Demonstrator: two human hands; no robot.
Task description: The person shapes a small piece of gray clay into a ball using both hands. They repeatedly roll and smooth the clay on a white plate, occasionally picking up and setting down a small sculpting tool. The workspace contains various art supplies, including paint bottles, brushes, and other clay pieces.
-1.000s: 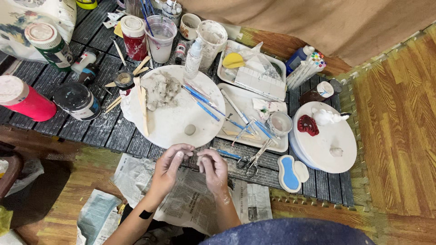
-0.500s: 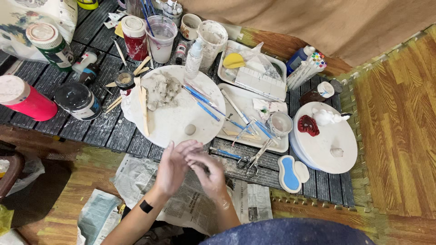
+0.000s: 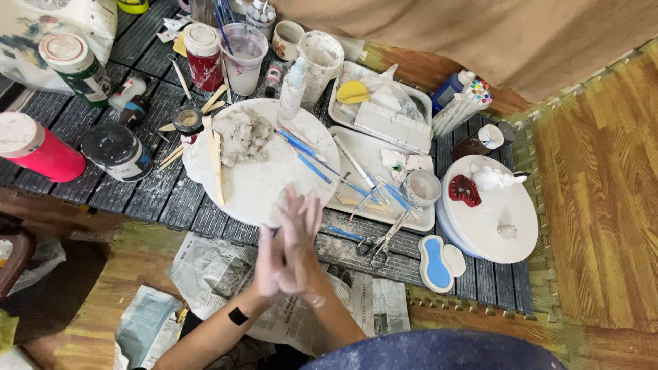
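Note:
My left hand (image 3: pixel 271 264) and my right hand (image 3: pixel 301 233) are pressed palm to palm, fingers straight, over the near edge of a round white board (image 3: pixel 260 185). Both are dusted with pale clay. The small grey clay piece seen earlier in my fingers is hidden between the palms. A lump of grey clay (image 3: pixel 243 136) lies on the far left of the board, beside a wooden stick (image 3: pixel 216 168). Blue-handled tools (image 3: pixel 301 147) lie across the board's right side.
The low dark slatted table (image 3: pixel 164 199) is crowded: pink container (image 3: pixel 38 147), black jar (image 3: pixel 116 151), cups, white tray (image 3: pixel 363 154), scissors (image 3: pixel 380 243), blue and white palette (image 3: pixel 439 260), and a round plate (image 3: pixel 504 212) holding a red figure (image 3: pixel 466 190). Newspaper (image 3: pixel 212 267) covers the floor beneath my arms.
My hands went from pinching a small grey piece at the fingertips to lying flat palm against palm, and they moved up toward the board's near edge.

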